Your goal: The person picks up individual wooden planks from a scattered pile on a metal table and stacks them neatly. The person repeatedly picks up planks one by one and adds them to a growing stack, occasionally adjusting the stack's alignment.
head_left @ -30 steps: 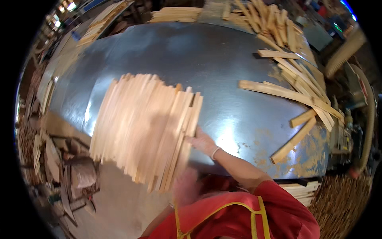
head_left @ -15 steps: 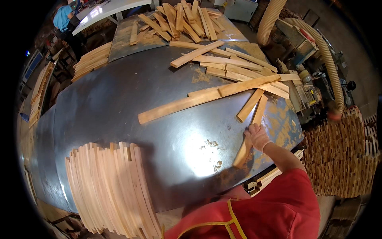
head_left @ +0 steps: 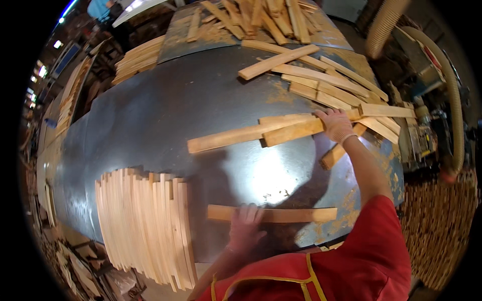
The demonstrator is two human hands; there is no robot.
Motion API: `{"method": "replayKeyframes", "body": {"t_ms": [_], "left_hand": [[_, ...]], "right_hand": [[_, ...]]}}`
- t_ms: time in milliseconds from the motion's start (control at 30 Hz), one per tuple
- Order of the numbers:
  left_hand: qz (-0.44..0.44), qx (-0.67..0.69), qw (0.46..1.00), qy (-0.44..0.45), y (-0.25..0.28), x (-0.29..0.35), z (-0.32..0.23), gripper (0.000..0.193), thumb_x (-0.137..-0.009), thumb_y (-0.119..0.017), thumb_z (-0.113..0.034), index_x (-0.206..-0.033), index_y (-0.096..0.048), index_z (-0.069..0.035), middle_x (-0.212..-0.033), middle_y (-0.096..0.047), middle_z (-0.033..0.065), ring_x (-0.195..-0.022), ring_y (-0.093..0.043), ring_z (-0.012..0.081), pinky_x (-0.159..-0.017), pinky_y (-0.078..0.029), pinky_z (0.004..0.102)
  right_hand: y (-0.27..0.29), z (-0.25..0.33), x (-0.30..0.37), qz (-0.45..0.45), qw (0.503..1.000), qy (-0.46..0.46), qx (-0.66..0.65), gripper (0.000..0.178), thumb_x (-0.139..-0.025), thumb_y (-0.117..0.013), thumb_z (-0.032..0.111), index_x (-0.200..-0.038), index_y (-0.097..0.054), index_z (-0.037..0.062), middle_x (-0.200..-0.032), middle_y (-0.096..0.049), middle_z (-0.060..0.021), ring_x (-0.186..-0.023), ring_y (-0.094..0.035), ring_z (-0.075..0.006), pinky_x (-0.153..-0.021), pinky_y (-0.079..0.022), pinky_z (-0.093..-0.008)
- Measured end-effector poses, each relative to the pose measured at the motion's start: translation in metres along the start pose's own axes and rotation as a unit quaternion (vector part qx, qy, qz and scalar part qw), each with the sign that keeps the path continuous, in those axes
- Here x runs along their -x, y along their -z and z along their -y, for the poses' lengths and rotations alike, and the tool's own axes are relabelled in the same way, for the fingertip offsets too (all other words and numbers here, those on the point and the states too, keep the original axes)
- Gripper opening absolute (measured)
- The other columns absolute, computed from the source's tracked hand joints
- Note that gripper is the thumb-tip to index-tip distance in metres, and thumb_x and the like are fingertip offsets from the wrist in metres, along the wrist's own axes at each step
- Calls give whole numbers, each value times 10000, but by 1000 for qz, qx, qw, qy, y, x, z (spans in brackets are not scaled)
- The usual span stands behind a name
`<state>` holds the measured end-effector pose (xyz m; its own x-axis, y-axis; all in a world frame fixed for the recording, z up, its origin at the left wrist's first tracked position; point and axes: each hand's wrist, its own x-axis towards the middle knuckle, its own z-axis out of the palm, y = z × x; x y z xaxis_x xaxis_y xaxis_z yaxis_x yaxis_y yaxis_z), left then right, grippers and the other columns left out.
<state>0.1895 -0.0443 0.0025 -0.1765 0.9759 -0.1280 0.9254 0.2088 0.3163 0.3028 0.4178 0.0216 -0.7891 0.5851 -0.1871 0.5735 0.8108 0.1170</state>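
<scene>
My right hand [head_left: 335,124], in a pale glove, is closed over a wooden slat [head_left: 292,133] at the near side of the loose pile. This slat lies slanting across a longer slat [head_left: 221,140] on the dark metal table. Close to my body, my left hand [head_left: 245,228] rests its outstretched fingers across another wooden slat [head_left: 301,215], which lies sideways on the tabletop. The left thumb stands apart from the fingers, and that hand is slightly blurred. Left of it, a row of pale slats [head_left: 143,220] lies side by side.
Loose slats [head_left: 321,80] cross each other at the right, with a larger heap [head_left: 266,17] behind. A ribbed hose [head_left: 384,27] and machinery [head_left: 422,133] stand past the right edge. Stacked wood [head_left: 442,220] is at the lower right. A person in blue [head_left: 99,9] is far left.
The slat my right hand held now lies sideways near my body, under my left hand, which has come into view. My right hand has moved farther away onto another slat, now swung slightly.
</scene>
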Motion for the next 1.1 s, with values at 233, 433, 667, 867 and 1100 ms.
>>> {"method": "replayKeyframes", "body": {"t_ms": [233, 433, 667, 867, 1100], "left_hand": [[115, 57, 987, 102, -19, 57, 15, 677, -872, -786, -506, -1420, -623, -145, -1107, -735, 129, -1053, -713, 341, -902, -561, 462], [19, 336, 882, 329, -13, 209, 19, 476, -954, -715, -427, -1312, -631, -124, -1034, -742, 177, -973, -718, 421, -837, -571, 503], [-245, -116, 908, 320, -46, 288, 64, 558, -743, -737, -188, -1287, -644, -101, -1351, -565, 112, -1253, -558, 340, -983, -464, 513], [-267, 139, 903, 308, -14, 283, 38, 592, -864, -746, -229, -1400, -601, -25, -1345, -624, 175, -1175, -627, 373, -997, -501, 498], [-60, 721, 635, 273, 17, 233, 67, 438, -1001, -681, -149, -1414, -643, -6, -1170, -718, 47, -1034, -682, 108, -878, -582, 292]], "right_hand": [[31, 78, 64, 128, 933, -70, -329, 684, -929, -753, 360, -1533, -558, 102, -1084, -771, -154, -995, -739, -306, -845, -583, -463], [-10, 213, 162, 88, 634, -213, -738, 301, -967, -716, 151, -1222, -631, 16, -868, -675, -69, -695, -647, -180, -631, -562, -327], [-64, 459, 182, 211, 540, -158, -800, 339, -938, -795, 239, -1160, -612, 59, -911, -655, -74, -732, -658, -194, -636, -563, -361], [-52, 543, 158, 127, 608, -127, -773, 542, -962, -777, 333, -1357, -565, 28, -1067, -701, -86, -935, -675, -186, -809, -567, -395], [21, 441, 200, 269, 392, -57, -878, 493, -1069, -660, 443, -1425, -565, 116, -1172, -728, -64, -1070, -726, -198, -951, -613, -358]]}}
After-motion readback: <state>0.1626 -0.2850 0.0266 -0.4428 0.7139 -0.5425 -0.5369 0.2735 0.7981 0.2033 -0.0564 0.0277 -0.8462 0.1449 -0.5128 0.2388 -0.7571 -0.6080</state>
